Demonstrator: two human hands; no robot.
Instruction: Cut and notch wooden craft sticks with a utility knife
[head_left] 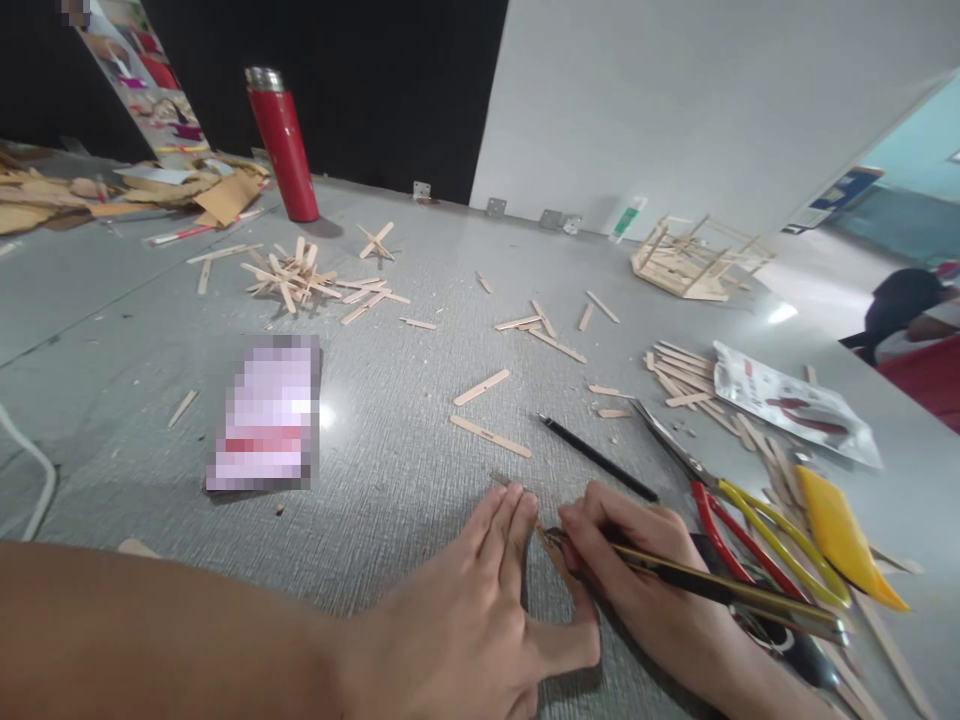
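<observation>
"What are the hands doing on your feed?"

"At lower centre I have the left hand [480, 610] laid over the table [397, 540], fingers side by side, thumb spread wide. The right hand [652, 570] is closed around a slim gold-and-black craft knife [720, 580], gripping it like a pen."

"And the wooden stick?"

"I see part of that stick [561, 568] at lower centre, right of my left fingertips, with the knife's tip at its upper end. How far it runs under the fingers, I can't tell."

"Anything close by?"

"Just above the hands I've got two loose sticks [491, 436] and, right of those, a black pencil [596, 456]. Scissors [696, 466] with red and yellow handles lie at right, near my right hand."

"Further off?"

"A heap of sticks [296, 278] at upper left, a red bottle [285, 150] behind it, and an openwork wooden frame [682, 275] at upper right."
</observation>
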